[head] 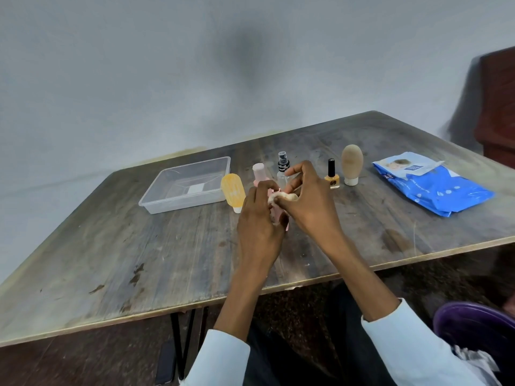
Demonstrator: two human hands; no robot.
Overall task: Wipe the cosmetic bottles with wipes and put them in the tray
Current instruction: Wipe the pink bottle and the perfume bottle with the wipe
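My left hand [257, 218] grips a pink bottle [260, 175] above the table, its pale cap sticking up past my fingers. My right hand [305, 196] pinches a crumpled whitish wipe [281, 196] against the bottle's side. A clear plastic tray [156, 203] lies to the left with nothing in it but a label. On the table stand an orange squeeze bottle [233, 191], a clear spray bottle [283, 169] with a black pump, a yellow nail polish bottle [331, 177] and a tan squeeze bottle [352, 167].
A blue pack of wipes [432, 188] lies at the right of the wooden table [139, 260]. A purple seat [479, 324] is at the lower right, a dark wooden piece of furniture [498, 107] at the far right. The wall stands behind the table.
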